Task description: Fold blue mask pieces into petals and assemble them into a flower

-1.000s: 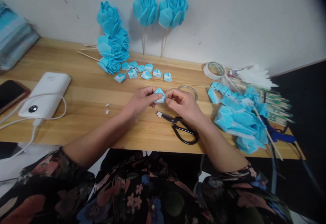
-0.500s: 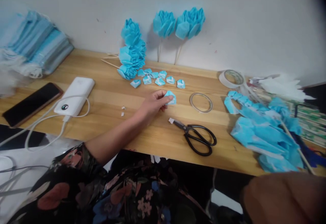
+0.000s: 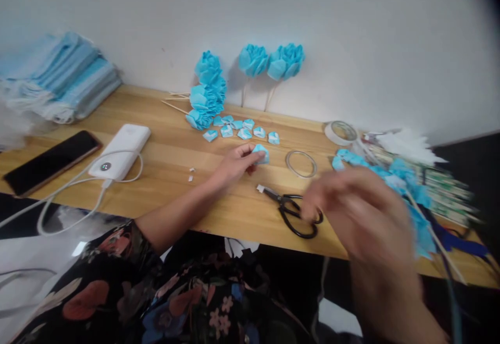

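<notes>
My left hand [image 3: 240, 161] pinches a small folded blue petal [image 3: 261, 154] between thumb and fingers, above the wooden table. Black-handled scissors [image 3: 291, 211] lie in front of it, with a bit of white tape on their tip. My right hand [image 3: 359, 213] is raised over the right part of the table, close to the scissor handles, and motion smears its fingers. Beyond my left hand, several similar folded petals [image 3: 244, 133] lie in two loose rows. A thin ring [image 3: 300, 164] rests to the right of the held petal.
Blue flowers on sticks [image 3: 287, 62] lean on the wall, and more flowers [image 3: 205, 99] lie stacked beside them. At left are a phone [image 3: 52, 161], a cabled power bank [image 3: 121, 151] and piled face masks [image 3: 74, 75]. A tape roll [image 3: 341, 133] and blue material [image 3: 410, 182] lie right.
My right hand has come up from the lower right corner to over the table near the scissors. My left hand still holds the petal. The camera view has shifted slightly.
</notes>
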{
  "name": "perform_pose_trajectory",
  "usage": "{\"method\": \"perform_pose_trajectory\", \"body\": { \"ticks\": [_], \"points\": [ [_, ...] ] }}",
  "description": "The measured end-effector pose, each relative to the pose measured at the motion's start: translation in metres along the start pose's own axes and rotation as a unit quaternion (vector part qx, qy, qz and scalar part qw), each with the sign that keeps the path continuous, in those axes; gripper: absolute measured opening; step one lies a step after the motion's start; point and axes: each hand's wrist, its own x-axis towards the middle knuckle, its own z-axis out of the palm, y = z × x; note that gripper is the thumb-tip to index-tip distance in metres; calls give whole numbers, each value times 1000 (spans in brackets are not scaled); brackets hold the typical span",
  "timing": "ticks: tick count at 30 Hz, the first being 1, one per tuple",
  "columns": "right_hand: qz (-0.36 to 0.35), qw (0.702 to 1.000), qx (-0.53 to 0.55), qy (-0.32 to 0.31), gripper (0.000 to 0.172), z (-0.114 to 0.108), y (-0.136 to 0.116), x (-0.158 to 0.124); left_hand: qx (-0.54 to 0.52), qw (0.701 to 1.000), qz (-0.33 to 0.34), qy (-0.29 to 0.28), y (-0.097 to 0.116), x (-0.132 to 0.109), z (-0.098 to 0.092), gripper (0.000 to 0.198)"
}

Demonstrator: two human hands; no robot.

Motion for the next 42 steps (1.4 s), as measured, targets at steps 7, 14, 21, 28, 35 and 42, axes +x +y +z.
{"method": "perform_pose_trajectory", "body": {
  "ticks": [7, 14, 21, 28, 35, 42],
  "points": [
    [125, 985, -85, -79, 39, -6, 64, 53, 10, 999, 23, -27, -1, 1, -2, 26],
    [117, 989, -48, -75, 43, 9, 81, 64, 28, 999, 33, -29, -1, 3, -3, 29],
    [106, 994, 13, -6, 50, 4, 104, 61, 36, 999, -7, -27, 0, 3, -3, 27],
    [93, 995, -10, -15, 46, 5, 98, 57, 98, 995, 16, -10, -3, 5, -6, 21],
    [91, 996, -14, -2, 45, 4, 102, 57, 119, 993, 12, -9, -1, 3, -4, 19],
    [95, 995, 33, 3, 41, -1, 105, 57, 90, 996, 13, 2, -1, 4, -6, 20]
  ]
}}
